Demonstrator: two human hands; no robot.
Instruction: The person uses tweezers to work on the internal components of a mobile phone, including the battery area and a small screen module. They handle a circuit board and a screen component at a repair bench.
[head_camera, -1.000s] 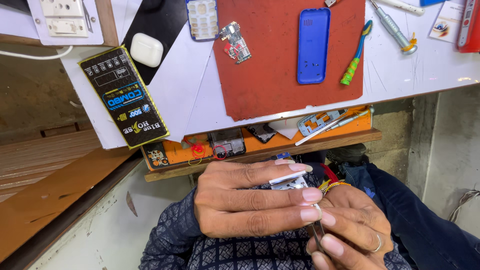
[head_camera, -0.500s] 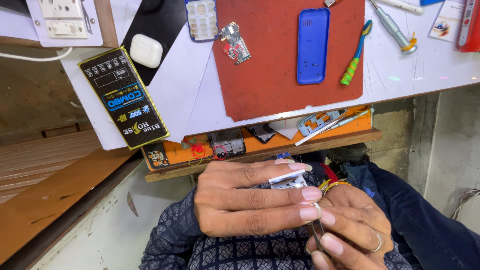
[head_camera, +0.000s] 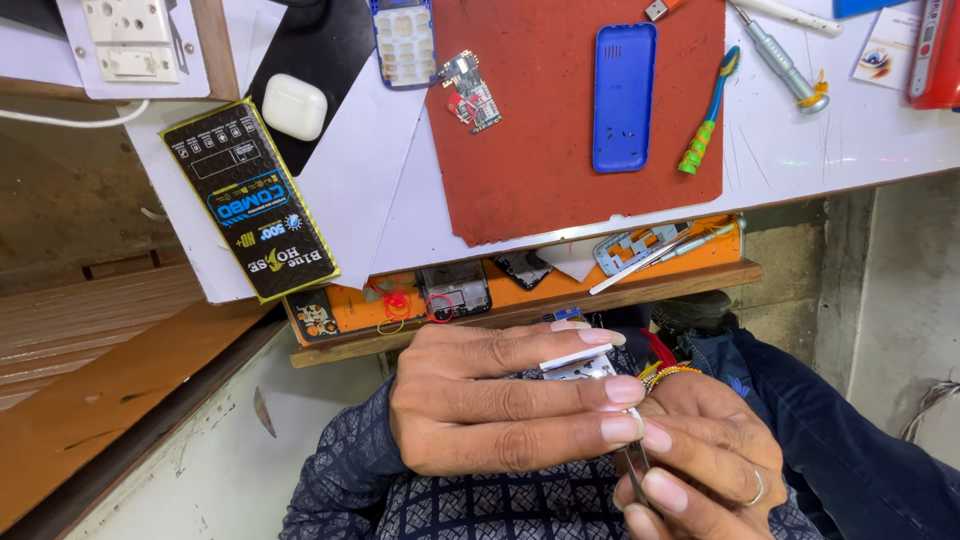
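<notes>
The left hand (head_camera: 490, 405) pinches a small white part (head_camera: 578, 362) at its fingertips. The right hand (head_camera: 700, 450), just under it, grips thin tweezers (head_camera: 636, 460).

Left hand (head_camera: 500, 405) shifted slightly; phone part (head_camera: 578, 365) barely moved.

A small mobile-phone repair bench, seen from the repairer's seat.

A red work mat (head_camera: 560, 120) covers the middle of the white surface (head_camera: 850, 140); on it lie a blue phone back cover (head_camera: 623, 97) and a bare circuit board (head_camera: 470, 92). Right of the mat rest a small brush (head_camera: 708, 125) and a screwdriver (head_camera: 785, 62). Below the mat, an orange tray (head_camera: 500, 295) on a wooden ledge holds stripped phone frames. Far left of the mat, a wall socket (head_camera: 125, 35).
</notes>
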